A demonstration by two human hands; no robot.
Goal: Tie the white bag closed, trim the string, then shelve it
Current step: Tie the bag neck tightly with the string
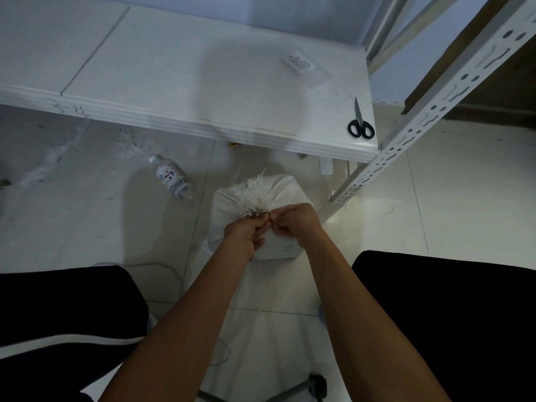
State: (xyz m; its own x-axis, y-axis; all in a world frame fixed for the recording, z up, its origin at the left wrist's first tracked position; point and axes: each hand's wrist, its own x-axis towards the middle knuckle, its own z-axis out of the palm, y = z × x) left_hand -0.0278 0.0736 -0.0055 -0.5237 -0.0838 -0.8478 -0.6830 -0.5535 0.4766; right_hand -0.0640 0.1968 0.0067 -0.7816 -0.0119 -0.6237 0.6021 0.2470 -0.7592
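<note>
The white bag (285, 198) stands on the tiled floor (464, 198) just below the centre of the frame, between the person's knees and the front edge of the desk (174, 82). Its mouth is gathered into a neck, and the frayed top edge (255, 194) fans upward above the gathered point. Both hands meet at this neck. The left hand (246, 230) is curled, with its fingers (262, 220) pinched closed at the gather. The right hand (298, 220) touches the left, and its fingers (277, 223) are likewise pinched closed at the same point. The string itself is too thin to make out between the fingertips, so what each hand grips cannot be confirmed. A thin white cord (162, 266) trails across the floor at lower left of the bag.

A pair of black-handled scissors (359, 121) lies closed on the right end of the desk, upper right of the bag and well apart from the hands. A plastic bottle (173, 177) lies on its side on the floor to the left of the bag. A perforated white metal shelf upright (435, 111) runs diagonally along the right side of the frame, its foot near the bag.
</note>
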